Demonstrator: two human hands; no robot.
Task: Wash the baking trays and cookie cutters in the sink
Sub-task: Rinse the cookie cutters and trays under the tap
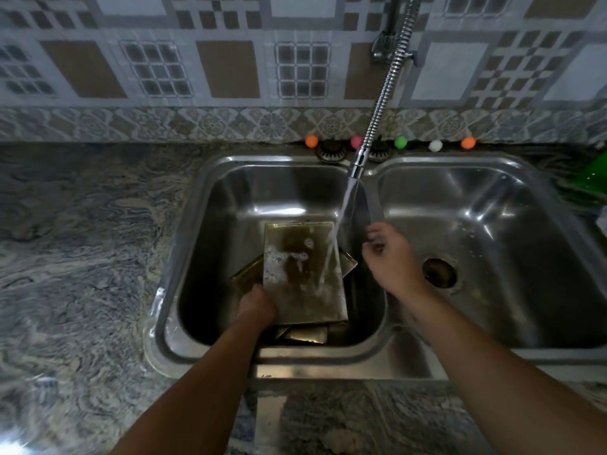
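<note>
A rectangular gold baking tray point(303, 274), stained brown and flecked with soap foam, is tilted up in the left basin of a steel double sink point(203, 224). My left hand point(256, 307) grips its lower left corner. Water from the flexible faucet point(358, 162) runs down the tray's right side. More gold trays point(307, 334) lie stacked beneath it. My right hand point(391, 254) hovers over the divider between the basins, beside the stream, fingers loosely curled and holding nothing. No cookie cutters can be made out.
The right basin holds only its drain point(438, 272). Several small coloured balls point(400, 142) line the back ledge. A green object point(591, 172) sits at the right edge. Marbled stone counter point(82, 257) surrounds the sink; a tiled wall stands behind.
</note>
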